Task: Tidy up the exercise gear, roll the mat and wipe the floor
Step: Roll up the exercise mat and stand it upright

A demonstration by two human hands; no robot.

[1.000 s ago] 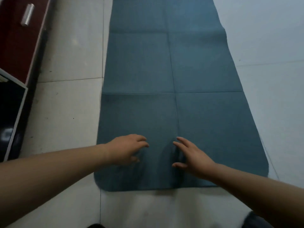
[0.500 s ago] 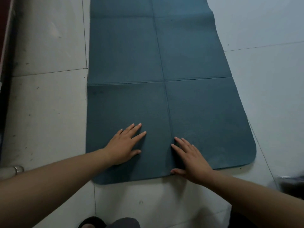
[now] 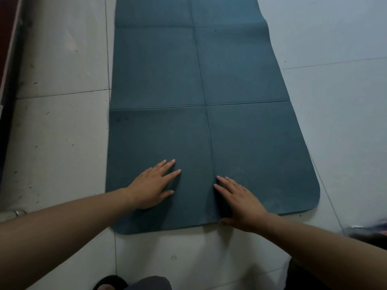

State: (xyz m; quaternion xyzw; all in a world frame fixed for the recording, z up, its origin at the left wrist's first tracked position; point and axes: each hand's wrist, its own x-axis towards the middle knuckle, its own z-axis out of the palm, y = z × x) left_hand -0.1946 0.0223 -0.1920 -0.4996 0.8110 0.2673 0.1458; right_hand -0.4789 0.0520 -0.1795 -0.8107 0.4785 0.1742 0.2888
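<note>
A dark teal exercise mat point(image 3: 159, 76) lies flat and unrolled on the pale tiled floor point(image 3: 62, 132), running away from me, with fold creases crossing it. Its near rounded end is just in front of me. My left hand point(image 3: 154, 186) presses flat on the mat left of the centre crease, fingers straight and spread. My right hand point(image 3: 240, 203) lies flat to the right of the crease, its thumb at the mat's near edge. Neither hand holds anything.
Dark red furniture point(image 3: 8, 45) edges the floor on the far left. A metal ring-like object point(image 3: 17, 213) pokes out at the left by my forearm. A blurred dark thing point(image 3: 370, 229) sits at the right edge. My foot in a dark slipper point(image 3: 111, 283) is at the bottom.
The view has shifted down and to the right, so the cabinet on the left has slid out of sight. Both hands have gone from raised fingers to lying flat near the mat's near end.
</note>
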